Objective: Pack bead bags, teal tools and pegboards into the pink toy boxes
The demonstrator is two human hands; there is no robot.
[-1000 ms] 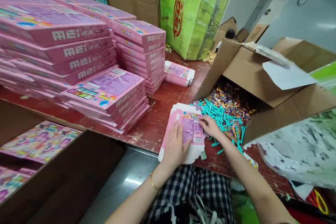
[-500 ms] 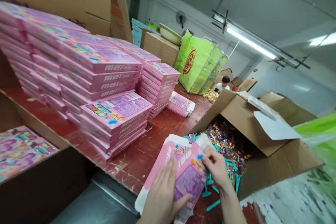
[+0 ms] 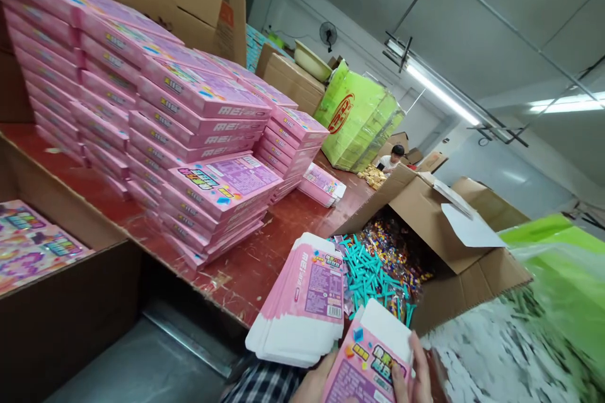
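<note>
A pink and purple cardboard box (image 3: 366, 362) with its white end flap standing up is held low in front of me, between both hands. My left hand (image 3: 314, 383) grips its left edge, with most fingers hidden behind it. My right hand (image 3: 416, 373) closes around the right side, fingers bent over the printed face. Just beyond lies a fanned pile of flat pink box blanks (image 3: 302, 293) at the table's edge. Turquoise plastic sticks (image 3: 371, 271) are heaped beside the pile, at the mouth of an open carton (image 3: 477, 283) containing small colourful packets (image 3: 394, 242).
Tall stacks of filled-out pink boxes (image 3: 161, 107) line the left of the red table (image 3: 236, 286). An open carton (image 3: 70, 302) with printed packs stands at lower left. At right are a white-flecked surface (image 3: 496, 346) and green plastic (image 3: 558, 239). Another person (image 3: 394, 157) sits far back.
Both hands have come down towards me with the pink box, off the pile of blanks, which now shows fully. The box's white end flap now stands out clearly. My view has shifted slightly.
</note>
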